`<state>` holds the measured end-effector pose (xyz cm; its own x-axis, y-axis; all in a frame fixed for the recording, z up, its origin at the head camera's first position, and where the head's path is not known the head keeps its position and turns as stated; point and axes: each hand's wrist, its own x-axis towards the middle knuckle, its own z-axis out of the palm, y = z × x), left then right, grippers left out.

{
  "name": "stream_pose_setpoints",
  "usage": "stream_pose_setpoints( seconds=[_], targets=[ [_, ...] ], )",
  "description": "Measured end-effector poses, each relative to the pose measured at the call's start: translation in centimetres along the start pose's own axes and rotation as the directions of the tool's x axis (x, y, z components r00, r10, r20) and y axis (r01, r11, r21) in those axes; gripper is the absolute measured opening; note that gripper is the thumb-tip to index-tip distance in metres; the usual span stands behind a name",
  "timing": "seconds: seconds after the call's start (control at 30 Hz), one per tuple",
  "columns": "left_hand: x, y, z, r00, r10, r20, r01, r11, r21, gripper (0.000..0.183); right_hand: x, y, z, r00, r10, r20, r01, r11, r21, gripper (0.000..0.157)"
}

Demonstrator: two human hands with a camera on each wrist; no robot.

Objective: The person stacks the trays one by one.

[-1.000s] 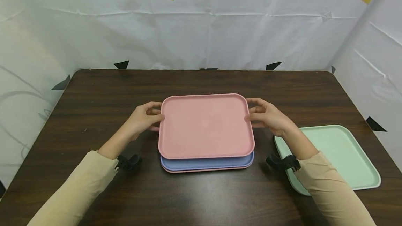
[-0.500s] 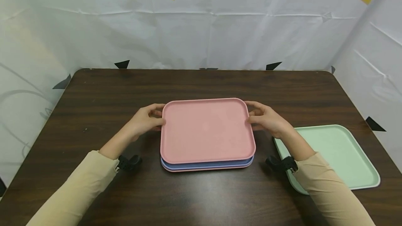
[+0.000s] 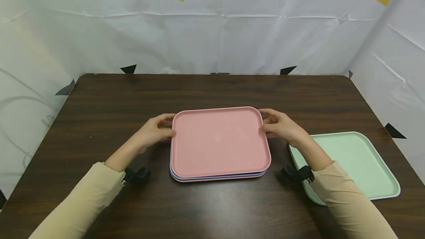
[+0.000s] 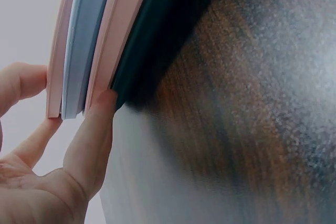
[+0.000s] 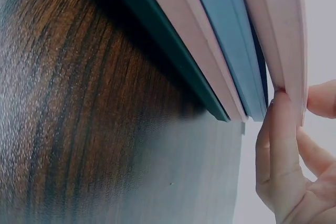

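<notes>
The top pink tray lies close over a blue tray, nearly covering it in the head view. Below the blue one, the wrist views show another pink tray and a dark green tray at the bottom. My left hand grips the left side, thumb on the top tray's rim, one finger reaching down to the lower pink tray's edge. On the right side my right hand pinches the top pink tray between thumb and fingers, where a narrow gap shows above the blue tray.
A light green tray lies on the table's right, partly under the right forearm. The dark wood table ends at a white sheet behind and at the sides. A black strap sits at the left wrist.
Both hands have lowered the top pink tray and drawn it slightly toward the body. The blue tray, widely visible at the front before, now shows only as a thin edge.
</notes>
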<state>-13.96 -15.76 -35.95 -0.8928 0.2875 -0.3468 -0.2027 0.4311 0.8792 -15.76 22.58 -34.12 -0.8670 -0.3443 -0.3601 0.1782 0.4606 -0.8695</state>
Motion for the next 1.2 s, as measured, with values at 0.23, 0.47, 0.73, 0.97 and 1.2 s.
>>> stream_pose_setpoints(
  seconds=[0.23,0.47,0.73,0.97,1.2],
  targets=[
    [-0.09,0.05,0.21,1.000,-0.009,0.002,0.009,1.000,-0.028,0.063,0.12,0.19,-0.05,1.000,0.007,0.000,-0.007,1.000,-0.019,0.063],
    [-0.09,0.15,0.35,1.000,-0.012,0.007,0.012,1.000,-0.020,0.063,0.27,0.52,-0.03,0.999,0.031,-0.016,-0.032,0.998,-0.052,0.056],
    [-0.11,-0.28,0.15,0.999,-0.030,0.039,0.032,0.998,-0.055,0.064,0.14,0.64,0.32,0.999,0.030,0.023,-0.030,1.000,-0.003,0.059],
    [-0.09,-0.62,0.17,0.998,-0.038,0.042,0.042,0.995,-0.086,0.066,0.18,0.60,0.04,0.994,0.067,0.086,-0.069,0.998,0.015,0.063],
    [0.05,-0.73,0.26,0.999,-0.054,0.003,0.054,0.994,-0.097,0.064,0.44,0.55,0.30,0.997,0.065,0.052,-0.066,0.998,0.013,0.061]
  ],
)
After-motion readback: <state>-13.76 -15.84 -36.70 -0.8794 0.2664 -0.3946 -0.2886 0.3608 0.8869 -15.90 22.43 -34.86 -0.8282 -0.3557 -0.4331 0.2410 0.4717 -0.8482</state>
